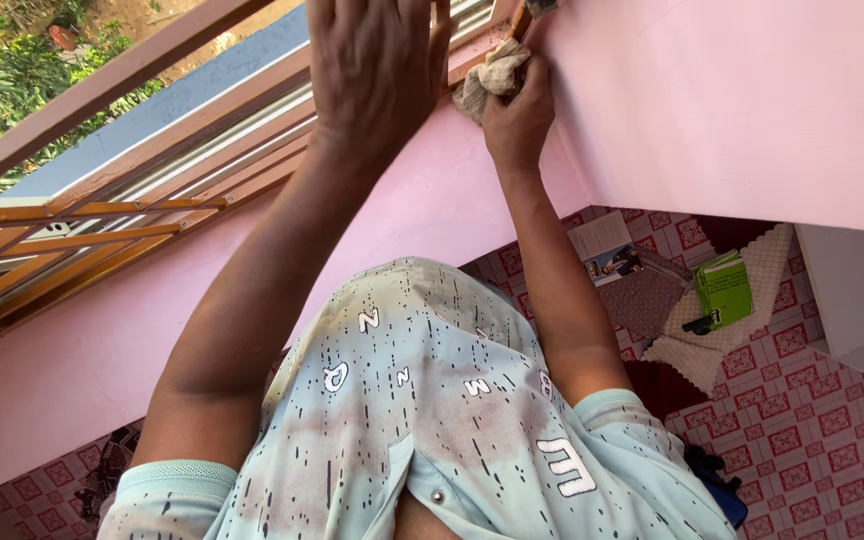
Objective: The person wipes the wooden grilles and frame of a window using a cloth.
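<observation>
Cloth (492, 78) bunched in right hand (517, 115), fingers clenched on it against pink wall (732, 110), left hand (372, 70) raised, fingers released, flat.

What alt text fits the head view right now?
Seen from above, the right hand presses a crumpled beige cloth into the pink wall's corner by a wooden window frame. The left hand rests flat nearby.

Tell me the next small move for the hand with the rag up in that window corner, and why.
Probably drag the right hand and its bunched beige cloth left along the wooden window frame. The cloth is pressed into the corner where the frame meets the pink wall, while the left hand lies flat against the frame, seemingly as a brace, so that stretch looks next within reach.
</observation>
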